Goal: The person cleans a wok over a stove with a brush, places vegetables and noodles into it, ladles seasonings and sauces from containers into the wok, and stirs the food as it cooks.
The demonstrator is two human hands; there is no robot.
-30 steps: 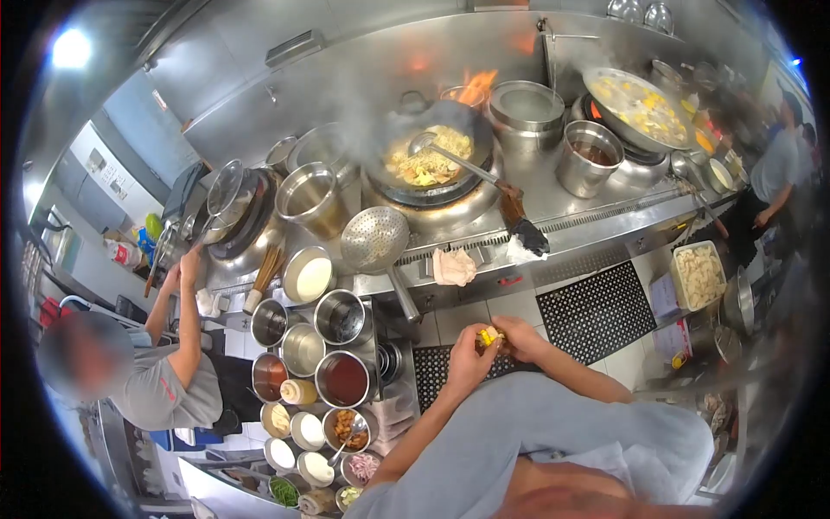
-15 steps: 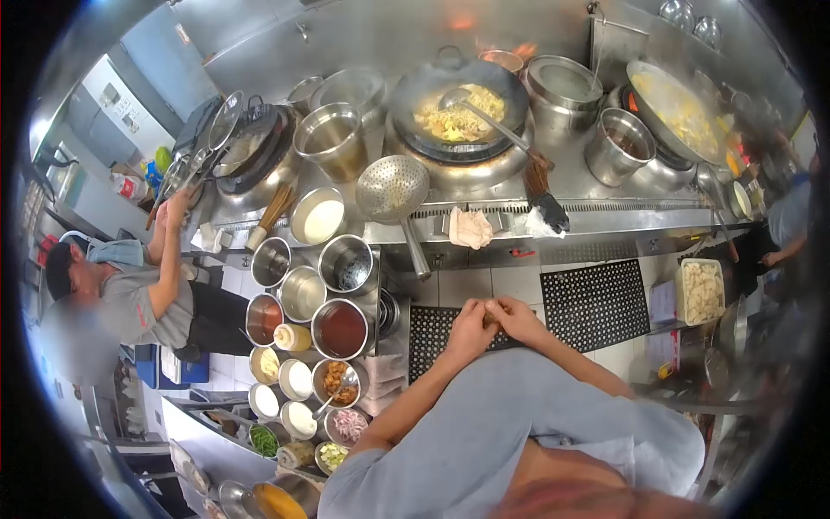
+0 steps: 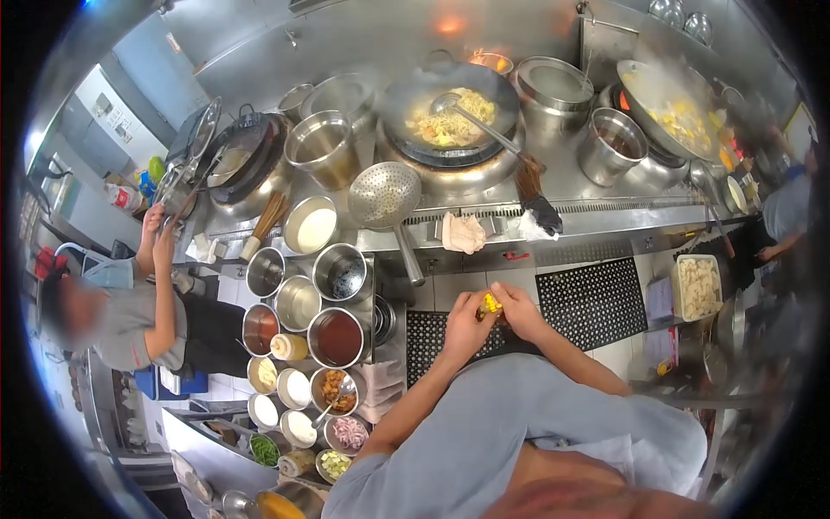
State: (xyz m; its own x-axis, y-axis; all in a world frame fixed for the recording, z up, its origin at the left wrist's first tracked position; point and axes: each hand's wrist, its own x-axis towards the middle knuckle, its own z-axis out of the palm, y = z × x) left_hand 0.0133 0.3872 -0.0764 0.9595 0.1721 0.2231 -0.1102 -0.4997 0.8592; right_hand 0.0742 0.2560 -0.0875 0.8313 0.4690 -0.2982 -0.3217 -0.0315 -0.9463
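Observation:
Close together in front of my body, my left hand (image 3: 468, 323) and my right hand (image 3: 521, 313) are closed around a small bright yellow object (image 3: 492, 304). My fingers cover much of it, so its kind cannot be made out. Beyond them on the range, a wok (image 3: 405, 93) holds yellowish food (image 3: 467, 130) with pieces mixed through it. Resting in that wok is a ladle (image 3: 484, 123), its handle pointing toward me. Neither hand touches the wok or the ladle.
A perforated strainer (image 3: 385, 195) juts over the counter edge, left of a folded cloth (image 3: 464, 232). Left of me stand several metal pots, including one of dark red sauce (image 3: 335, 337). Another wok (image 3: 666, 108) steams at right. A co-worker (image 3: 143, 316) stands at far left.
The yellow object now shows between my hands, where it was hidden before. My fingers have shifted slightly apart. The co-worker's hands have lowered, and more steam rises from the right wok.

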